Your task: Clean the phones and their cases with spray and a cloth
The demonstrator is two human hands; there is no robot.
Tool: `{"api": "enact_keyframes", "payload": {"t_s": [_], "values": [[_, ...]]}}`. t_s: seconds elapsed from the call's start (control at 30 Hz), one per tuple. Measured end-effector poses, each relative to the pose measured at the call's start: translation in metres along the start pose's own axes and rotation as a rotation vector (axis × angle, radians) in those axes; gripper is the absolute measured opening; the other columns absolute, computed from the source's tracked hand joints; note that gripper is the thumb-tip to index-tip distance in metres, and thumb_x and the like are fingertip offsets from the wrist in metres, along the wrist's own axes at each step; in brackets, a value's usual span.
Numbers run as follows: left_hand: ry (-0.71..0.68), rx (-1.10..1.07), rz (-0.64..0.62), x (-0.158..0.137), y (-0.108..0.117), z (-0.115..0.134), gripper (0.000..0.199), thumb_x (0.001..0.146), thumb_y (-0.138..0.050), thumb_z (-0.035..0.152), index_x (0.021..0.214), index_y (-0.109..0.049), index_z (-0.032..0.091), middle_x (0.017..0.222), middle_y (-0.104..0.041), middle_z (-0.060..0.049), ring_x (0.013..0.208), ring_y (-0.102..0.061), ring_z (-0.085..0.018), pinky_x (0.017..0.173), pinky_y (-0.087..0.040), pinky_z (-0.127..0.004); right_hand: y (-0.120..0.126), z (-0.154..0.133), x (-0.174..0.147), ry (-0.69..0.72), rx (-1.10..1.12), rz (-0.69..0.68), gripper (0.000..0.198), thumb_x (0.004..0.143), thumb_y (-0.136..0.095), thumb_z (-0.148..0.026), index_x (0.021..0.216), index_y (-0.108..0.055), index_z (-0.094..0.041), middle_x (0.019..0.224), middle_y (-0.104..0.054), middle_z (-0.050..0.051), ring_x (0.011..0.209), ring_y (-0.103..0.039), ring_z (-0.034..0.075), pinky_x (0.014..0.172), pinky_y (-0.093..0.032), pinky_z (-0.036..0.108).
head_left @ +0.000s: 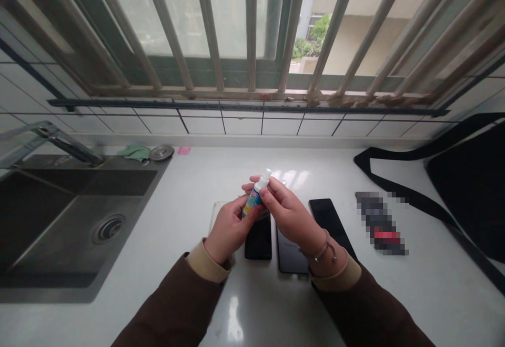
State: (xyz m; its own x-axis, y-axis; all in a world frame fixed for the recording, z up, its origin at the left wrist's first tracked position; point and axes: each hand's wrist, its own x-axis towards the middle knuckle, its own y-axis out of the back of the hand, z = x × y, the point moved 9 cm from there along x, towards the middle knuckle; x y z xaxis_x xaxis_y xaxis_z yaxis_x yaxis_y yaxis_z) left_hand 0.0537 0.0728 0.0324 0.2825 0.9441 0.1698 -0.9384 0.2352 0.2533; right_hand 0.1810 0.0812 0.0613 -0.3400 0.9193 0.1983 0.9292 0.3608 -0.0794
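Both of my hands are closed around a small white bottle (255,194) with a blue, green and yellow label and a narrow white top. My left hand (229,227) grips its lower part from the left. My right hand (290,210), with a bracelet at the wrist, holds it from the right, thumb on the label. The bottle is tilted, its top leaning right and away from me. Beneath the hands lies a black phone (258,241), partly covered. A second dark phone (291,257) is half hidden under my right wrist.
Another black phone (331,223) lies right of my right hand, beside a blurred-out dark and red item (381,226). A black strapped bag (469,178) is at the right. On the left are a sink (51,252), faucet (67,147), green cloth (134,151) and metal strainer (161,152).
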Motion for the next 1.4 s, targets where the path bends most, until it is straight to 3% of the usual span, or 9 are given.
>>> {"api": "enact_keyframes", "payload": {"t_s": [0.27, 0.4, 0.6, 0.77, 0.87, 0.97, 1.07, 1.2, 1.4], "values": [[-0.28, 0.579, 0.101, -0.006, -0.004, 0.019, 0.022, 0.105, -0.07, 0.038, 0.117, -0.072, 0.02, 0.105, -0.078, -0.008, 0.094, -0.069, -0.026, 0.085, -0.053, -0.038, 0.044, 0.023, -0.021, -0.038, 0.0, 0.313, 0.032, 0.094, -0.085, -0.052, 0.106, -0.081, -0.023, 0.099, -0.08, 0.005, 0.093, -0.075, 0.021, 0.087, -0.062, 0.036], [-0.357, 0.686, 0.097, -0.009, -0.01, 0.023, 0.021, 0.108, -0.066, 0.038, 0.115, -0.069, 0.019, 0.1, -0.077, -0.009, 0.091, -0.067, -0.027, 0.082, -0.054, -0.04, 0.045, 0.037, -0.022, -0.088, 0.108, 0.344, 0.035, 0.087, -0.091, -0.051, 0.105, -0.082, -0.023, 0.098, -0.08, 0.004, 0.093, -0.074, 0.022, 0.086, -0.062, 0.036], [-0.318, 0.61, 0.064, -0.01, -0.016, 0.026, 0.022, 0.11, -0.06, 0.04, 0.11, -0.069, 0.02, 0.096, -0.075, -0.008, 0.089, -0.067, -0.026, 0.08, -0.054, -0.039, 0.037, 0.042, -0.025, -0.073, 0.148, 0.329, 0.036, 0.085, -0.093, -0.05, 0.11, -0.082, -0.026, 0.102, -0.081, 0.004, 0.095, -0.076, 0.022, 0.086, -0.065, 0.038], [-0.243, 0.502, 0.014, -0.008, -0.017, 0.021, 0.03, 0.107, -0.065, 0.048, 0.106, -0.073, 0.02, 0.096, -0.078, -0.009, 0.09, -0.07, -0.027, 0.081, -0.056, -0.04, 0.031, 0.035, -0.03, 0.016, 0.151, 0.312, 0.032, 0.096, -0.084, -0.05, 0.115, -0.076, -0.026, 0.11, -0.082, 0.006, 0.101, -0.079, 0.024, 0.09, -0.067, 0.04], [-0.212, 0.348, -0.012, -0.006, -0.015, 0.016, 0.042, 0.105, -0.065, 0.058, 0.12, -0.076, 0.02, 0.114, -0.082, -0.011, 0.106, -0.075, -0.029, 0.093, -0.058, -0.042, 0.035, 0.02, -0.038, 0.129, 0.009, 0.378, 0.029, 0.106, -0.071, -0.049, 0.123, -0.073, -0.026, 0.106, -0.08, 0.006, 0.099, -0.078, 0.022, 0.092, -0.065, 0.04], [-0.136, 0.227, 0.078, -0.003, -0.004, 0.006, 0.039, 0.111, -0.058, 0.052, 0.127, -0.077, 0.023, 0.126, -0.082, -0.009, 0.117, -0.075, -0.026, 0.103, -0.057, -0.041, 0.043, 0.012, -0.044, 0.19, -0.052, 0.477, 0.034, 0.114, -0.053, -0.052, 0.133, -0.068, -0.027, 0.092, -0.07, 0.001, 0.079, -0.071, 0.017, 0.076, -0.062, 0.033], [-0.009, 0.229, 0.174, -0.001, 0.007, -0.007, 0.031, 0.11, -0.06, 0.046, 0.117, -0.081, 0.024, 0.111, -0.084, -0.006, 0.095, -0.077, -0.023, 0.087, -0.058, -0.036, 0.044, 0.026, -0.038, 0.104, 0.123, 0.467, 0.038, 0.114, -0.049, -0.056, 0.139, -0.062, -0.031, 0.09, -0.057, -0.003, 0.056, -0.053, 0.01, 0.051, -0.049, 0.025], [0.106, 0.272, 0.215, -0.001, 0.013, -0.019, 0.033, 0.106, -0.066, 0.044, 0.13, -0.077, 0.024, 0.082, -0.075, 0.0, 0.059, -0.056, -0.017, 0.058, -0.045, -0.03, 0.031, 0.051, -0.028, -0.139, 0.439, 0.343, 0.042, 0.11, -0.05, -0.06, 0.145, -0.054, -0.037, 0.095, -0.053, -0.003, 0.054, -0.045, 0.01, 0.041, -0.037, 0.021], [0.071, 0.16, 0.247, 0.0, 0.014, -0.024, 0.044, 0.101, -0.072, 0.036, 0.143, -0.066, 0.022, 0.112, -0.078, -0.008, 0.091, -0.073, -0.022, 0.08, -0.059, -0.034, 0.012, 0.048, -0.029, -0.266, 0.573, 0.159, 0.064, 0.106, -0.06, -0.05, 0.165, -0.036, -0.05, 0.096, -0.055, -0.004, 0.055, -0.037, 0.009, 0.04, -0.027, 0.016]]}}
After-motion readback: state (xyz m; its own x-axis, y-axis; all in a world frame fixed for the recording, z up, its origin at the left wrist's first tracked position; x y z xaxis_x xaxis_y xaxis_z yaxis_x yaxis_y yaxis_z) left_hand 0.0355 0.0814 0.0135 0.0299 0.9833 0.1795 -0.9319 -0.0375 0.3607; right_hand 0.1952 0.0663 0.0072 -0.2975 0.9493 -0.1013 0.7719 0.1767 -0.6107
